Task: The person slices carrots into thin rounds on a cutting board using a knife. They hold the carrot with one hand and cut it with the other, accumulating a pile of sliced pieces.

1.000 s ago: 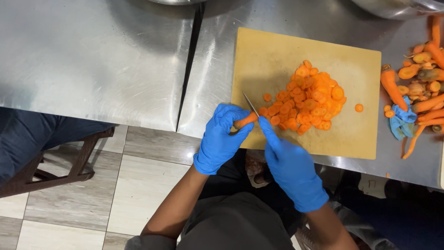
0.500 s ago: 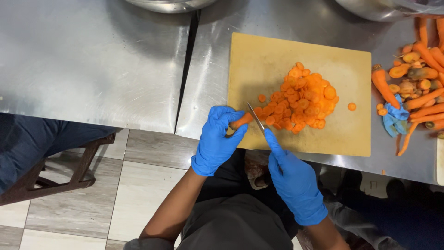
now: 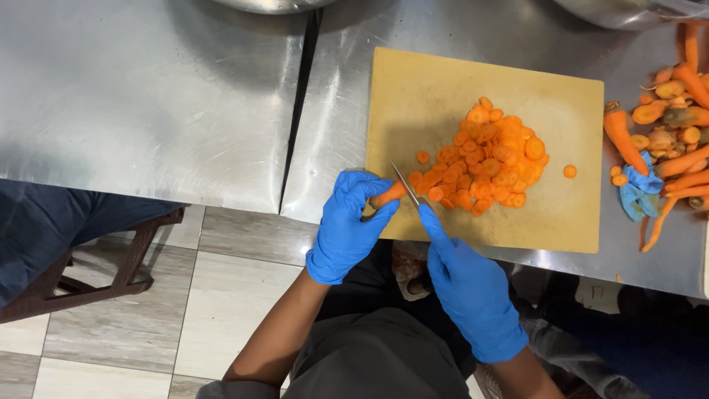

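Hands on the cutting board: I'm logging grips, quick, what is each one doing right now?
Left hand: closed on the carrot piece, pinning it at the board's edge.
Right hand: closed on the knife, blade at the carrot.

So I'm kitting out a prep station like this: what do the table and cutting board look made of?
Table: looks like stainless steel, brushed, with dull reflections, fine scratches and a seam. Cutting board: probably plastic; matte, uniformly tan, no visible wood grain.

Gloved hands (image 3: 347, 225), knife (image 3: 405, 183), carrot (image 3: 389, 196)
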